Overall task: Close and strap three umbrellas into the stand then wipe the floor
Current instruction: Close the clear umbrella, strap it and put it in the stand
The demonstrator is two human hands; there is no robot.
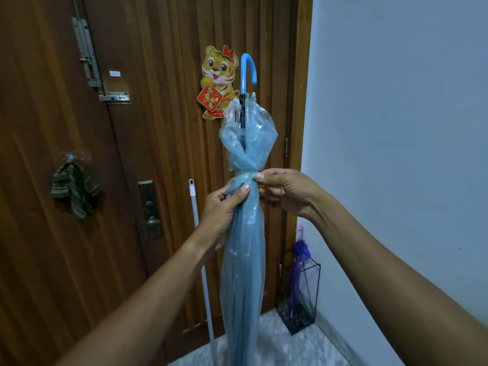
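right up against the wooden door point(163, 154), the person holds the blue umbrella point(244, 247) upright, handle up, with the left hand point(224, 207) closed around the bunched canopy and the right hand point(285, 190) pinching the strap point(245, 173) at the cinched waist; judging by that, keeping the folds squeezed tight while the strap gets pulled snug and fastened would do it best. a purple umbrella point(299, 262) sits in the wire stand point(313, 291) in the corner; the only writing is on the tiger sticker point(217, 80), red sign, characters too small to read.

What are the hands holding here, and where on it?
Both hands hold the closed blue umbrella at its cinched strap band, fingers pinching there.
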